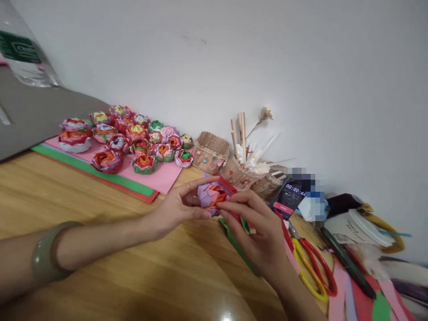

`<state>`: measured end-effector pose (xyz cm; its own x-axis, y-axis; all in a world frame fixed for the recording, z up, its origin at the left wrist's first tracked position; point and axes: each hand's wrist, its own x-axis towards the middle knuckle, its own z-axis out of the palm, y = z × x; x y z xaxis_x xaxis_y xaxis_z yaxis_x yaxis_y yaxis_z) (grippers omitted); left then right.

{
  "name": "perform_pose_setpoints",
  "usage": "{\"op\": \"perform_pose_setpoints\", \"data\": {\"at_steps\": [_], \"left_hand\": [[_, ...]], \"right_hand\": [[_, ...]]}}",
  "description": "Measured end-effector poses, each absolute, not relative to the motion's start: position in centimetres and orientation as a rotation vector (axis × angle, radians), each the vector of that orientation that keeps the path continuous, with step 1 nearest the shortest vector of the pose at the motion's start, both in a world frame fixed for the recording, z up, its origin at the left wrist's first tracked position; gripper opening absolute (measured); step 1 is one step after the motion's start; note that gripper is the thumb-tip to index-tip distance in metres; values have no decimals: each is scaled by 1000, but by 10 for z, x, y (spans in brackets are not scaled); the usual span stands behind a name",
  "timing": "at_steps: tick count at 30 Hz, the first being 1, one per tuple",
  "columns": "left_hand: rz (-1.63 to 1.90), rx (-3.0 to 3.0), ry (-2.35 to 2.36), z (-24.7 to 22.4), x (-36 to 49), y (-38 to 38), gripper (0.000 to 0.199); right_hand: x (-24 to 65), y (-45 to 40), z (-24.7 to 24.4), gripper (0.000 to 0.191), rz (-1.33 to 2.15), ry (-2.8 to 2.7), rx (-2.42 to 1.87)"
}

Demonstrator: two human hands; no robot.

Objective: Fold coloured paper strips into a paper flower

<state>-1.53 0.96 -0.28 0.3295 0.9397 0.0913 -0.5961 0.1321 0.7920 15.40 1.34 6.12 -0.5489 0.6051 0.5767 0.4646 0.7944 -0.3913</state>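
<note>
Clamping the lilac paper flower is the left hand. The right hand touches it; whether pinching, I cannot tell. Scissors lie right of the flower.

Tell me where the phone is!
In the head view, the phone is right of the middle, just past the right hand, between the baskets and the scissors.
</note>
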Motion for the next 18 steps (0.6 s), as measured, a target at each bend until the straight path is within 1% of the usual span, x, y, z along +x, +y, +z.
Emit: {"op": "perform_pose_setpoints", "data": {"at_steps": [3,6,10,14,18], "left_hand": [[1184,854,521,-4,-15,10,65],[1178,869,508,-5,-15,11,65],[1166,859,490,-4,-15,10,61],[1145,852,483,-2,-14,9,62],[1154,860,485,-5,-14,10,63]], "right_hand": [[156,18,68,18,661,-2207,-879],[158,19,69,15,807,-2161,-928],[159,18,68,10,824,-2149,-952],[157,18,70,8,789,-2187,-972],[155,17,70,12,651,-2277,-968]]}}
